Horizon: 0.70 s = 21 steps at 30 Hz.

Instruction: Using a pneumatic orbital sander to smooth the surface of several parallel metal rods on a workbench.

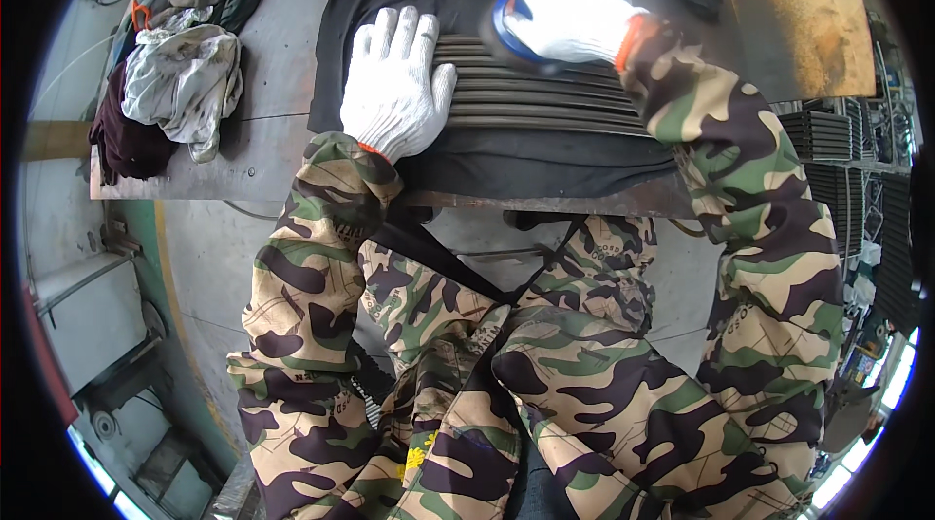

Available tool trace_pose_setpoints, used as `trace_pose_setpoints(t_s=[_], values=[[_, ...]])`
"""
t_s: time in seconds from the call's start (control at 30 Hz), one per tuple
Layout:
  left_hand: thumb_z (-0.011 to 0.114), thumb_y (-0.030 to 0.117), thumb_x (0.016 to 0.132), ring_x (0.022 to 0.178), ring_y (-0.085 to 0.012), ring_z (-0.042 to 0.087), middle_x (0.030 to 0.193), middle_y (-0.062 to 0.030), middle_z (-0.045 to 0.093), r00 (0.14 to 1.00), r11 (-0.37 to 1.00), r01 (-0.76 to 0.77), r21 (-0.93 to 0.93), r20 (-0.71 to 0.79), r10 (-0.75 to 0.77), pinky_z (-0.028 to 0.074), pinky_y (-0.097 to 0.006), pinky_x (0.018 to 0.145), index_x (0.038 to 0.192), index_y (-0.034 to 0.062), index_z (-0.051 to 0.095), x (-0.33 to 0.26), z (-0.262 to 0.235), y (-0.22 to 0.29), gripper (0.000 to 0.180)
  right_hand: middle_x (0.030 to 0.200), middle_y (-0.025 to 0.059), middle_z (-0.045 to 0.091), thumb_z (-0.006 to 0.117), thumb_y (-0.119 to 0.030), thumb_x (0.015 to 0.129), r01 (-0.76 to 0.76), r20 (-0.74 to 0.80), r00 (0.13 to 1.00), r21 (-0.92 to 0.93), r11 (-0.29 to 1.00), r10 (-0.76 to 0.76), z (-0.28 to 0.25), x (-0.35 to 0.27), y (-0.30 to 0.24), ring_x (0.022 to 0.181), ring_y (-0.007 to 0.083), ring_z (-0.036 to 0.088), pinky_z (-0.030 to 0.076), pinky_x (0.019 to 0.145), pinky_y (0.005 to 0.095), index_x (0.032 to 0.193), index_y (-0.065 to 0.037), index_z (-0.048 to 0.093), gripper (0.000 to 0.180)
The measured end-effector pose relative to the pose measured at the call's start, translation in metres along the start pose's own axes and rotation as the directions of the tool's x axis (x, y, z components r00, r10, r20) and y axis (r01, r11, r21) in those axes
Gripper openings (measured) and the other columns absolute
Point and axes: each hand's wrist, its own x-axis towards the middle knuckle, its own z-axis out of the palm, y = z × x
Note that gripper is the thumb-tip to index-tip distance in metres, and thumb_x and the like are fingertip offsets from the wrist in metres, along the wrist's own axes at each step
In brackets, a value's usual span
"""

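A row of dark metal rods [536, 99] lies side by side on a black cloth [545, 167] spread over the table. My left hand [397, 82], in a white knitted glove, rests flat with fingers stretched out over the left ends of the rods. Above the far side of the row is my right hand [575, 12], gloved the same way and slightly blurred. Its fingers curl around a round blue-rimmed thing [508, 31], whose underside and exact kind I cannot make out. That thing is over or against the rods; contact is hidden.
Crumpled rags [185, 82], white, grey and maroon, are heaped on the metal table [278, 82] at the left. A rust-yellow sheet [808, 14] covers the far right corner. Beyond it on the right stand racks of dark bars [828, 135]. The table's near edge runs before my lap.
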Motion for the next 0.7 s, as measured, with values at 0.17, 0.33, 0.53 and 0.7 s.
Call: trace_pose_setpoints(t_s=[0.17,0.33,0.53,0.7], values=[[0.064,0.035,0.101,0.145,-0.0448,0.049,0.151,-0.0265,0.060,1.000,1.000,-0.013,-0.003,-0.015,0.013,0.034,-0.054,0.122,0.147,-0.0042,0.061,0.003,0.004,-0.003,0.060,0.113,0.0177,0.069,0.065,-0.029,0.098,-0.016,0.011,1.000,-0.023,1.000,0.016,-0.014,-0.015,0.012,0.103,0.0386,0.073,0.060,0.090,0.0534,0.121,-0.013,0.069,0.028],[0.063,0.035,0.102,0.144,-0.0446,0.049,0.150,-0.0267,0.061,1.000,1.000,-0.022,-0.006,0.002,0.022,0.035,-0.053,0.121,0.145,-0.0046,0.061,0.011,0.002,-0.006,0.059,0.116,0.0178,0.067,0.063,-0.031,0.101,-0.023,0.024,0.999,-0.007,1.000,0.023,-0.010,-0.032,0.002,0.108,0.0379,0.069,0.059,0.091,0.0514,0.123,-0.011,0.067,0.030],[0.062,0.035,0.102,0.143,-0.0459,0.050,0.150,-0.0270,0.061,1.000,0.999,-0.018,0.040,-0.009,0.018,0.035,-0.054,0.122,0.144,-0.0035,0.062,0.002,0.007,-0.008,0.057,0.119,0.0169,0.066,0.064,-0.032,0.100,0.036,0.050,0.998,0.011,0.999,-0.037,-0.010,-0.021,-0.028,0.111,0.0361,0.069,0.059,0.092,0.0513,0.126,-0.010,0.066,0.034],[0.062,0.034,0.102,0.141,-0.0467,0.052,0.150,-0.0271,0.061,1.000,0.999,-0.024,0.042,-0.016,0.024,0.036,-0.055,0.121,0.145,-0.0032,0.062,0.000,0.006,-0.007,0.056,0.111,0.0188,0.070,0.067,-0.024,0.093,0.071,-0.113,0.991,0.042,0.997,-0.066,0.016,0.003,-0.019,0.102,0.0390,0.074,0.062,0.087,0.0528,0.124,-0.012,0.070,0.033]])
